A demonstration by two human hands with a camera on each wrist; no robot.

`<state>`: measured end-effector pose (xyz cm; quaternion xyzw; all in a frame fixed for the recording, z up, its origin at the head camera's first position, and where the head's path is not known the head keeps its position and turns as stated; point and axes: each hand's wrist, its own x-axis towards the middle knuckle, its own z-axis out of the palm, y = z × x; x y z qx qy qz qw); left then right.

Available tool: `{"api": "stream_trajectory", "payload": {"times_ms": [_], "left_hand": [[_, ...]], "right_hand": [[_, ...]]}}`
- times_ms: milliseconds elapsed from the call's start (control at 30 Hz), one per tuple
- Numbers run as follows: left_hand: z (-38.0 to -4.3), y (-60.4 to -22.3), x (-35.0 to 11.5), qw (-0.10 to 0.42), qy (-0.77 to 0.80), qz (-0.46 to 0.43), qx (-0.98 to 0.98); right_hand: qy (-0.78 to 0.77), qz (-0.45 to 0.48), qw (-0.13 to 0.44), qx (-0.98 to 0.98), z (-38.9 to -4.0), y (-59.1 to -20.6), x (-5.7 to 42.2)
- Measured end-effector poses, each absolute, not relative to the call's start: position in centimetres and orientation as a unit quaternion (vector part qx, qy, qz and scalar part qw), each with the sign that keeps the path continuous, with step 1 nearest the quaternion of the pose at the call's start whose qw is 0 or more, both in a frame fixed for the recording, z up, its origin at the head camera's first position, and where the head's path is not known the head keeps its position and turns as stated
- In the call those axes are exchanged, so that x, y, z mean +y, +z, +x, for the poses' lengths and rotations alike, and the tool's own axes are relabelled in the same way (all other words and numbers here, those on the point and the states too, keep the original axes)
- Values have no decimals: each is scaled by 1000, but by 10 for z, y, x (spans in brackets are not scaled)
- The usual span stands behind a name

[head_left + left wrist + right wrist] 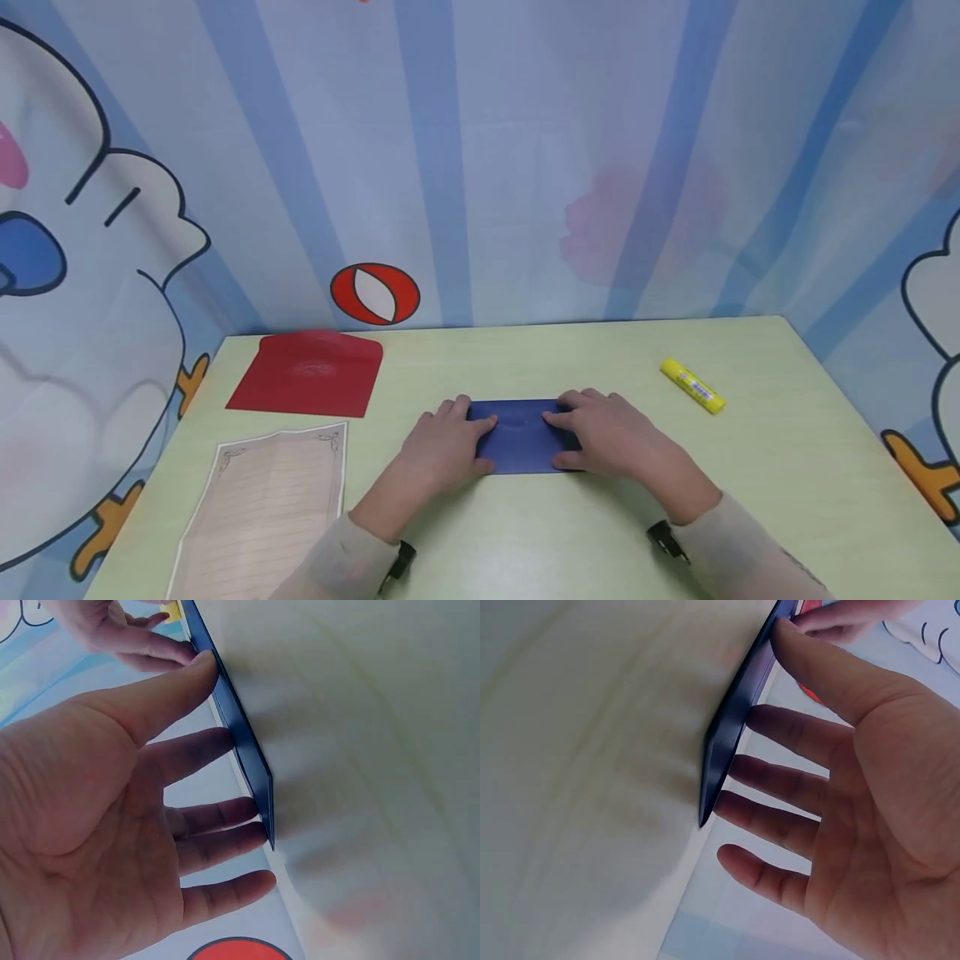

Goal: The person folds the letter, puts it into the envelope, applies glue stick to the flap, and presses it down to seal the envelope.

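A dark blue envelope (519, 446) lies flat near the front middle of the table, its long edges running left to right. My left hand (444, 450) rests fingertips and thumb on its left end. On the opposite end, my right hand (611, 433) touches it the same way. Both wrist views show fairly straight, spread fingers meeting the thin envelope (244, 742) from above, with the little finger just off its end. In the right wrist view the envelope (731, 724) lies close against the tabletop.
A red envelope (307, 383) with its flap up lies at the back left. Nearer me is a lined sheet with a decorative border (270, 508), partly behind my left sleeve. A yellow glue stick (693, 386) lies at the right. A printed curtain (510, 167) borders the table (750, 467).
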<state>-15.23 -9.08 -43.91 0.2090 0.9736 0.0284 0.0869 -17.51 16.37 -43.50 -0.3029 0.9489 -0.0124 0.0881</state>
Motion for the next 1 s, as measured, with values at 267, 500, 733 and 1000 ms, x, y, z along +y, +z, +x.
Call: {"api": "stream_trajectory", "payload": {"times_ms": [267,500,733,1000], "left_hand": [[-149,-440,-96,69,14,199,977],[-147,-439,-97,61,12,198,978],[-148,-438,-105,67,47,205,975],[-151,-440,-111,72,79,199,974]], "right_hand": [[-21,-301,86,950,-174,-432,178],[-35,-296,91,950,-171,-433,185],[-49,-307,86,946,-170,-433,189],[-63,-285,85,953,-171,-434,193]]}}
